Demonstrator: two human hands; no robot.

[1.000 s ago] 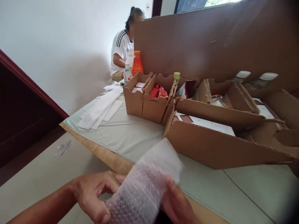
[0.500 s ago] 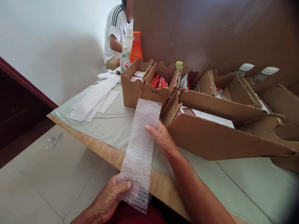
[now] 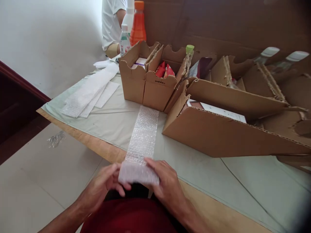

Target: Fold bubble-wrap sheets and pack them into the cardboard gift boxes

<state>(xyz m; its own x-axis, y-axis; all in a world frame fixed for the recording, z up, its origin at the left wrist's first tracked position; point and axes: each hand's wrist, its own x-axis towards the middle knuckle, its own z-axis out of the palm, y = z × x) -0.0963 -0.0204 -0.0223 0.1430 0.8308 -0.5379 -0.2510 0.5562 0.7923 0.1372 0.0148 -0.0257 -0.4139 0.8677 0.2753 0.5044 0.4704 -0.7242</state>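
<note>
A long strip of clear bubble wrap (image 3: 143, 132) lies partly on the cloth-covered table, its near end folded up and blurred over the front edge. My right hand (image 3: 167, 181) grips the right side of this folded end, thumb on top and fingers beneath. At the left side, my left hand (image 3: 103, 183) has its fingers bent and apart. They are at the fold's left edge, some showing below it; their exact contact is unclear.
More white packing strips (image 3: 89, 90) lie at the table's left. Cardboard bins (image 3: 206, 132) holding packets and boxes stand behind and right. An orange bottle (image 3: 138, 27) rises at the back, near a person in a white shirt (image 3: 110, 26). A wooden edge (image 3: 102, 142) borders the table.
The strip's far part has come down onto the table and its near end is folded up. My right hand has moved down to that end. The view has tilted downward.
</note>
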